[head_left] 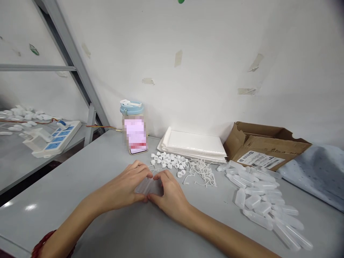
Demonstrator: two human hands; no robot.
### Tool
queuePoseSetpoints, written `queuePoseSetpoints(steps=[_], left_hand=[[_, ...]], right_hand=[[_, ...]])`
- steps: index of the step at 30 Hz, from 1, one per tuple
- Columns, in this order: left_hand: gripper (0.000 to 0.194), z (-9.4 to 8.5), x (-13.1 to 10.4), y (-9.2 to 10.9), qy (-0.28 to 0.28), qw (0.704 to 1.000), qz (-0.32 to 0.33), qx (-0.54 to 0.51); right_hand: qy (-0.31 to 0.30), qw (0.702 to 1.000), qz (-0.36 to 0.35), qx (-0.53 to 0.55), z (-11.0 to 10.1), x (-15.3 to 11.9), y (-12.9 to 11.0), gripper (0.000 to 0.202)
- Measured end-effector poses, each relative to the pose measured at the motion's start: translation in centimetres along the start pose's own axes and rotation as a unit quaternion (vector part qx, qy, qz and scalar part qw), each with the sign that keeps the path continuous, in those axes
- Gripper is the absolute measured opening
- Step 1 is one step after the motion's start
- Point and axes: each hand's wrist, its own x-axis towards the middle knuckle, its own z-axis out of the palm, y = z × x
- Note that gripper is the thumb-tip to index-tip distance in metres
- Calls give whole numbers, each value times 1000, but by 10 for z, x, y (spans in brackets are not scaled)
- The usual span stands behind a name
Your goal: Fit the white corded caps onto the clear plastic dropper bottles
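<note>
Assembly workshop: grey workbench (80,200), piled plastic vials (258,200).

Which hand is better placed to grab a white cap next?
Right, probably. The right hand lies nearer the white caps, just beyond its fingertips. The left hand sits farther off; both hold the clear tube.

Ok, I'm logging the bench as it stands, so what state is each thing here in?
left hand: closed on the clear plastic piece
right hand: closed on the same piece
clear plastic piece: held between both hands, low over the table
clear tubes: lying loose in a pile
white caps: scattered
white strings: tangled heap
cardboard box: flaps open
tumbler: upright, lid on
phone: propped against tumbler, screen lit
</note>
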Motion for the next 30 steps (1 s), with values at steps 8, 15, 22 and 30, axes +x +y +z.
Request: queuePoseSetpoints(steps=[8, 15, 22, 30], left_hand=[[30, -1, -1, 2, 7, 1000, -9, 8], [33, -1, 0, 1, 10, 1000, -22, 8], [39, -2, -4, -1, 19, 1000, -24, 5], [43, -1, -3, -2, 37, 999, -4, 5]], right_hand=[[-2, 1000, -1, -1, 1, 2, 0, 38], [5, 1000, -20, 8, 4, 4, 4, 37], [10, 1000, -20, 5, 2, 2, 5, 36], [7, 1000, -27, -7, -15, -8, 6, 34]])
